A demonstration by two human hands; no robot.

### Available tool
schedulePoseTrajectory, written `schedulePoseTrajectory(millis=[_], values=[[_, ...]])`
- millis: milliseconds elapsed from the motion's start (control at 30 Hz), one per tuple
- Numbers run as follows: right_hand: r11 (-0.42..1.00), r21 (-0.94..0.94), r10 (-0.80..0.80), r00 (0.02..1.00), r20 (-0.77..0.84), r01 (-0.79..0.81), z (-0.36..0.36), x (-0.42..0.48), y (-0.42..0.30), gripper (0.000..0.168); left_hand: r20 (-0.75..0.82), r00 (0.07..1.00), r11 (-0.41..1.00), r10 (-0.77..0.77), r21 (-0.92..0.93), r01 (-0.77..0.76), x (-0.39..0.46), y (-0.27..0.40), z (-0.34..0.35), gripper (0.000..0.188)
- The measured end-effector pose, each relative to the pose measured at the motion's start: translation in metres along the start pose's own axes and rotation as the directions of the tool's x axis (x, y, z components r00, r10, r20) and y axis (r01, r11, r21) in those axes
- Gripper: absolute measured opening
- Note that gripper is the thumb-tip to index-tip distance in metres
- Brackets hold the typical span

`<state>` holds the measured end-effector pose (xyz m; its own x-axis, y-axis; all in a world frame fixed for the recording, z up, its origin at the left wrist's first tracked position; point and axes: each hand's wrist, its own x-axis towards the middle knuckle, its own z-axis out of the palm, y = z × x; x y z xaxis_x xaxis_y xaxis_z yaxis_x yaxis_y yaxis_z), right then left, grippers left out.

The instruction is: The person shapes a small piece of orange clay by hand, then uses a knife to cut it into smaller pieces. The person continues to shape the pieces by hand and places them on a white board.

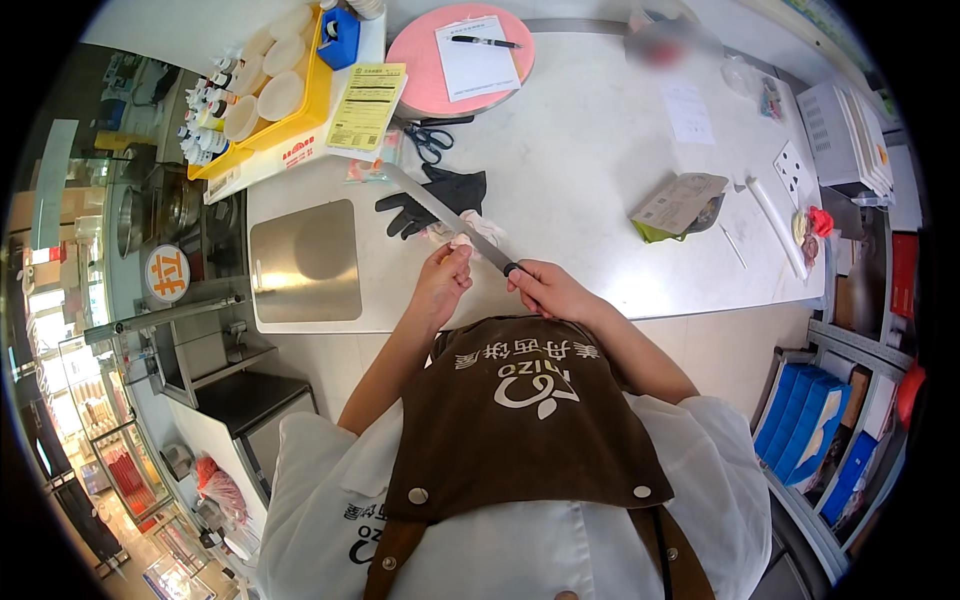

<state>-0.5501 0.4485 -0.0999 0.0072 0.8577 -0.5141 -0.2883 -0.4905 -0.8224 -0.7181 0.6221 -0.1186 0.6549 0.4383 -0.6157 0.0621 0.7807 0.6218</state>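
A long serrated knife (431,201) slants from lower right to upper left over the white worktop. My right hand (551,289) grips its black handle. At the blade's near side, my left hand (444,281) pinches a bit of pale tissue or cloth (460,241) in its fingertips, close to the blade. More crumpled pale cloth (484,227) lies under and beyond the blade. Behind it is a black glove (463,187), partly crossed by the knife. Black-handled scissors (429,142) rest farther back, beside a small packet (365,171).
A metal board (307,262) lies at the left. At the back stand a yellow crate (319,97) with bottles and tubs, a blue tape dispenser (339,37) and a pink turntable (412,67). An opened pouch (679,204), a white roll (778,229) and a thin white stick (733,246) are at the right.
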Motion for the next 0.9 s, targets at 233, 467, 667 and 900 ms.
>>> schedulePoseTrajectory(millis=[233, 467, 667, 900], values=[[0.997, -0.042, 0.059, 0.996, 0.063, -0.057, -0.009, -0.006, -0.007, 0.035, -0.02, 1.0, 0.992, -0.017, 0.124, 0.019, 0.005, 0.003, -0.005, 0.014], [0.98, -0.175, 0.115, 0.989, 0.094, -0.097, -0.027, -0.024, -0.013, 0.038, -0.151, 0.988, 1.0, -0.011, 0.022, 0.014, 0.004, 0.019, -0.017, 0.013], [0.968, -0.222, 0.138, 0.987, 0.085, -0.116, -0.041, -0.047, -0.001, 0.039, -0.233, 0.97, 0.994, 0.063, -0.071, -0.081, 0.011, 0.042, -0.048, 0.016], [0.957, -0.285, 0.015, 0.991, -0.134, -0.053, -0.058, -0.072, 0.027, 0.04, -0.368, 0.918, 0.979, 0.147, 0.187, -0.082, 0.02, 0.051, -0.067, 0.017]])
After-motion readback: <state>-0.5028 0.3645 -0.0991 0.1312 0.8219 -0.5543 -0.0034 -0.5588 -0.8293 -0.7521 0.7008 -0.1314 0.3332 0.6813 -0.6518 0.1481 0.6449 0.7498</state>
